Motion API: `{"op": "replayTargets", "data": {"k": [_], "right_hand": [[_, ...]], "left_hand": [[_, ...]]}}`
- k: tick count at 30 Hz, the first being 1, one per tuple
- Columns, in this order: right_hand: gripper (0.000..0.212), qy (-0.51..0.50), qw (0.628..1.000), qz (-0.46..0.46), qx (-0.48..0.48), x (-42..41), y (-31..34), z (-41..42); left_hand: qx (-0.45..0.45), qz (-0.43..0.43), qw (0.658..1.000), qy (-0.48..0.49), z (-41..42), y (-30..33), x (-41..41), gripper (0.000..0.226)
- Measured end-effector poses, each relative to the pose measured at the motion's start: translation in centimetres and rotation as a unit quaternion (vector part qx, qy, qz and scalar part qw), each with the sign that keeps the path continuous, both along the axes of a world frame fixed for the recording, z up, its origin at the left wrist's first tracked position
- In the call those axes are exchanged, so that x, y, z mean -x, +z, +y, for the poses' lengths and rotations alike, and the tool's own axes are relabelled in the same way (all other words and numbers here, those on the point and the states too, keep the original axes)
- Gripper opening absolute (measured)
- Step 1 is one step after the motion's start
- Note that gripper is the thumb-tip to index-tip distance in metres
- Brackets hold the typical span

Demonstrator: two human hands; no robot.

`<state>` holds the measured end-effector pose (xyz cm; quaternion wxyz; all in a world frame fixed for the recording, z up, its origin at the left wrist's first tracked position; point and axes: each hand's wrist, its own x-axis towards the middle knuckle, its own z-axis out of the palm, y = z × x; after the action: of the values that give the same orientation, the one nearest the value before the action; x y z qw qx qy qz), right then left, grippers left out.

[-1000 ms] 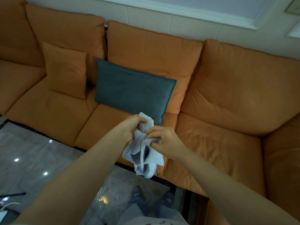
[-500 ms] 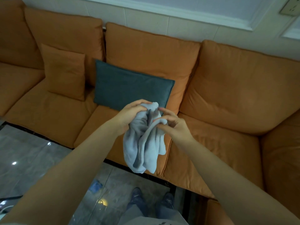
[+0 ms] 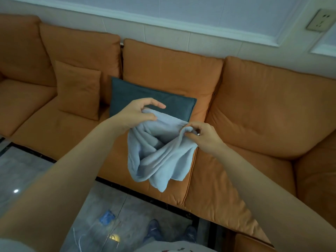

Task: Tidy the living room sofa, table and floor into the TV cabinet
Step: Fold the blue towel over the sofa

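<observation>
From the head camera, the only view we have, we see both arms stretched out over the orange sofa (image 3: 254,110), holding a pale blue-grey cloth (image 3: 158,151) in the air above the seat cushion. The left hand (image 3: 138,113) grips one upper corner of the cloth between thumb and the lower fingers (image 3: 160,106), while the index finger sticks out straight over the dark teal cushion (image 3: 151,95) behind it. The right hand (image 3: 203,135) has its fingers curled tight, pinching the opposite upper edge. Between the two hands the top hem runs nearly taut, and the rest hangs in loose folds, its lowest tip dangling in front of the seat's front edge (touching nothing that we can make out).

An orange throw pillow (image 3: 78,88) leans against the backrest well to the left. On the grey tiled floor (image 3: 21,170) below lie a small crumpled blue thing (image 3: 107,216) and some thin white cord (image 3: 76,237), near the person's shoes (image 3: 154,228). A wall socket (image 3: 321,20) sits at the upper right. The TV cabinet is not in view.

We judge the step in hand to be opening the cloth out so that it can be folded. The next move probably calls for drawing the hands further apart to flatten the cloth, then bringing corner to corner; the limp folds could tangle, so an even hold on both corners matters. The floor clutter looks not yet dealt with.
</observation>
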<state>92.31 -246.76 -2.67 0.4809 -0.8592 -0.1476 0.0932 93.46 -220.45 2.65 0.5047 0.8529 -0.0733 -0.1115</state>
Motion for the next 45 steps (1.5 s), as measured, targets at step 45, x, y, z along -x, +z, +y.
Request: {"op": "replayTargets", "data": {"k": [45], "right_hand": [[0.029, -0.131, 0.978, -0.041, -0.156, 0.1, 1.6, 2.0]], "left_hand": [[0.128, 0.154, 0.980, 0.018, -7.0, -2.9, -0.1, 0.029]]}}
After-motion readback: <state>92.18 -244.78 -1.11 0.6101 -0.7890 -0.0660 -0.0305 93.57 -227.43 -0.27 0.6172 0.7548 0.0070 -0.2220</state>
